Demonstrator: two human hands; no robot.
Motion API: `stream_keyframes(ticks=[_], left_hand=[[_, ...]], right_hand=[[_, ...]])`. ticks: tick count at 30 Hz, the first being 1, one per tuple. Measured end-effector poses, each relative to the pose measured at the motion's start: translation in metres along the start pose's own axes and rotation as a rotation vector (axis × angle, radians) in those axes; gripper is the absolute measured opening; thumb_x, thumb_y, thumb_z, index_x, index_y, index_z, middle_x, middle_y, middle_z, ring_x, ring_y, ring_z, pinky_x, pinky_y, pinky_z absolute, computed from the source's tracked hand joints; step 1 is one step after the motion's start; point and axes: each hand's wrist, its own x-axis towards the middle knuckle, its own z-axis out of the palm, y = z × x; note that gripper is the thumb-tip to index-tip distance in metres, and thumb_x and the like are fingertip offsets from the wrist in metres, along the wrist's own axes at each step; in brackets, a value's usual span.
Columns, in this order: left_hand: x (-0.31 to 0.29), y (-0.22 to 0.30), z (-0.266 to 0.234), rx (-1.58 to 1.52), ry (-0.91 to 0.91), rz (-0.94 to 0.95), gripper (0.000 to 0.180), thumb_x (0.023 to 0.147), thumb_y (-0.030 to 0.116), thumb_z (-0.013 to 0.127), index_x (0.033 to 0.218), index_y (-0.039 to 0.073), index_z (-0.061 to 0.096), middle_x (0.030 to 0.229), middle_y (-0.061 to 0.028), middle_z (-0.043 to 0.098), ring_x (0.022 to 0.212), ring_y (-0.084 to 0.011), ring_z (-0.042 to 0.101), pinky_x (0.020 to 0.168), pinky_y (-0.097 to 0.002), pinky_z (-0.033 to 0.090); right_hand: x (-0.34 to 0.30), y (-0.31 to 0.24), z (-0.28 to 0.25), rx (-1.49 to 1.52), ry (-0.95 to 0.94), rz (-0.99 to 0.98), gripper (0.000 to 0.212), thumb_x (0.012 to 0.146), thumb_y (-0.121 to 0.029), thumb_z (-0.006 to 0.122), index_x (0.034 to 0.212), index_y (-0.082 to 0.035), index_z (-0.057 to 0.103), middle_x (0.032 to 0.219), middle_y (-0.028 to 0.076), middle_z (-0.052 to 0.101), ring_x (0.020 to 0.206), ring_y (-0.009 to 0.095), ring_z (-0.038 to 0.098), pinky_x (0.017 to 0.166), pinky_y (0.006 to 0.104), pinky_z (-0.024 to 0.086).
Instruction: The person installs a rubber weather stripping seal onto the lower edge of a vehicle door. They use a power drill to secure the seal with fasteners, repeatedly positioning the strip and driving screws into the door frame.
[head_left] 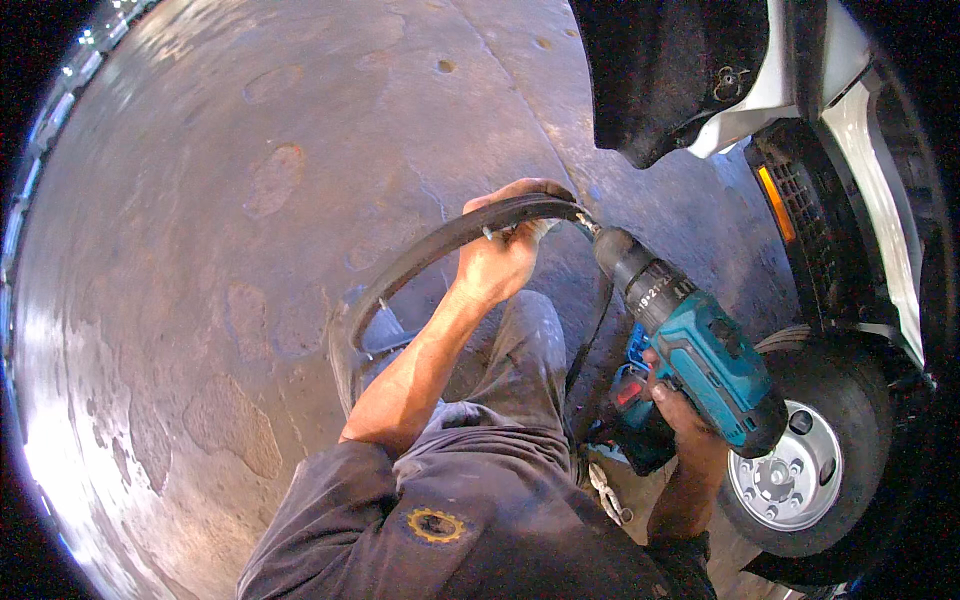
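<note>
My left hand (497,262) is closed round a curved black trim strip (425,245) near its far end. The strip arcs down to the left past my forearm, with small light-coloured studs along its inner edge. In my right hand (678,408) is a teal and black cordless drill (705,350), gripped by its handle. The drill points up and to the left. Its bit (588,222) meets the end of the strip, or lies just beside it; I cannot tell whether it has entered the material.
A vehicle stands on the right, with a tyre on a silver wheel (785,480), an orange reflector (776,204) and a dark hanging panel (680,80). Pliers (606,495) lie low beside my right side. Stained concrete floor (230,250) stretches across the left.
</note>
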Motion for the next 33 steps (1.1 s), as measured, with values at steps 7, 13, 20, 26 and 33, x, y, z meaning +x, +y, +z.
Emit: stream_keyframes(ticks=[7, 13, 20, 26, 33], left_hand=[[0.002, -0.010, -0.007, 0.071, 0.029, -0.075, 0.017, 0.089, -0.001, 0.059, 0.105, 0.001, 0.066, 0.095, -0.0094, 0.071, 0.087, -0.0170, 0.067, 0.080, -0.0295, 0.053], [0.003, -0.021, -0.009, -0.313, -0.015, -0.198, 0.020, 0.092, 0.001, 0.060, 0.112, -0.002, 0.061, 0.101, -0.0116, 0.068, 0.090, -0.0201, 0.065, 0.079, -0.0327, 0.056], [0.003, -0.019, -0.008, -0.312, -0.059, -0.206, 0.022, 0.091, 0.003, 0.062, 0.112, -0.002, 0.060, 0.103, -0.0120, 0.068, 0.091, -0.0198, 0.066, 0.080, -0.0325, 0.057], [0.003, -0.018, -0.009, -0.320, -0.068, -0.207, 0.020, 0.090, 0.003, 0.063, 0.110, 0.000, 0.064, 0.100, -0.0114, 0.070, 0.091, -0.0195, 0.067, 0.082, -0.0319, 0.056], [0.009, -0.006, -0.012, -0.061, -0.119, -0.095, 0.018, 0.087, 0.006, 0.067, 0.104, 0.002, 0.069, 0.096, -0.0092, 0.072, 0.090, -0.0172, 0.067, 0.083, -0.0305, 0.053]], right_hand=[[0.001, -0.039, -0.001, 0.445, 0.019, 0.367, 0.031, 0.076, -0.008, 0.071, 0.105, -0.002, 0.063, 0.102, 0.009, 0.069, 0.094, 0.021, 0.066, 0.083, 0.0378, 0.054], [-0.001, -0.027, -0.005, -0.677, -0.054, -0.159, 0.028, 0.074, -0.016, 0.075, 0.101, -0.011, 0.069, 0.100, 0.003, 0.070, 0.090, 0.021, 0.067, 0.079, 0.0345, 0.054], [0.015, -0.044, 0.003, -0.386, -0.103, 0.044, 0.028, 0.075, -0.017, 0.073, 0.102, -0.011, 0.070, 0.099, 0.003, 0.071, 0.091, 0.021, 0.067, 0.081, 0.0343, 0.053], [0.002, -0.027, 0.010, 0.216, 0.025, 0.188, 0.028, 0.077, -0.013, 0.071, 0.104, -0.006, 0.067, 0.103, 0.007, 0.071, 0.096, 0.022, 0.067, 0.086, 0.0366, 0.052], [0.001, -0.029, 0.008, 0.274, 0.020, 0.223, 0.031, 0.077, -0.001, 0.069, 0.107, -0.002, 0.063, 0.105, 0.012, 0.069, 0.097, 0.024, 0.066, 0.088, 0.0385, 0.052]])
